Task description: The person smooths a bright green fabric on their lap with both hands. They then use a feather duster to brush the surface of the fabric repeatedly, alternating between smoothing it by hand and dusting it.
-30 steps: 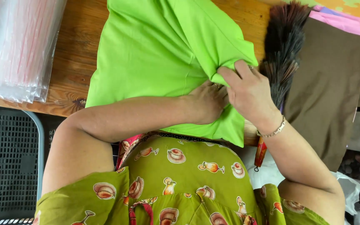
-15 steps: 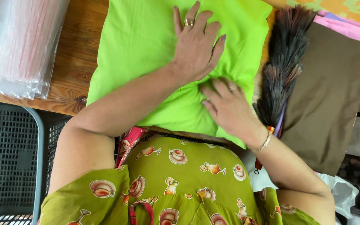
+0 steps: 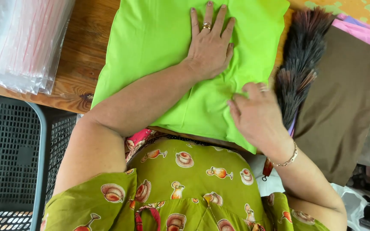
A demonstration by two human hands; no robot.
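The lime-green cloth (image 3: 163,55) is lying folded flat on the wooden worktop (image 3: 80,72), filling the upper centre of the frame, with its long axis running from the top edge down toward the lower centre, where its near corner is overhanging the worktop edge by the person's lap.

The left hand (image 3: 210,47) is lying palm-down on the upper middle of the cloth, fingers (image 3: 193,21) spread flat and pointing to the top of the frame; released, grasping nothing, only pressing. The left forearm is crossing the cloth diagonally from lower left.

The right hand (image 3: 258,115) is sitting at the cloth's right edge, lower down, fingers curled loosely against the fabric; blurred, so I cannot tell whether any fold is being pinched. Of the two, it is nearer the near corner and the right edge; the left is nearer the far end.

Just right of the cloth, a dark feather duster (image 3: 300,64) is lying near the right hand, partly over a brown fabric piece (image 3: 343,98) with pink fabric (image 3: 365,32) beneath. Stacked clear plastic bags (image 3: 18,42) are sitting at upper left, well apart; a dark mesh basket (image 3: 5,162) is standing at lower left below the worktop.
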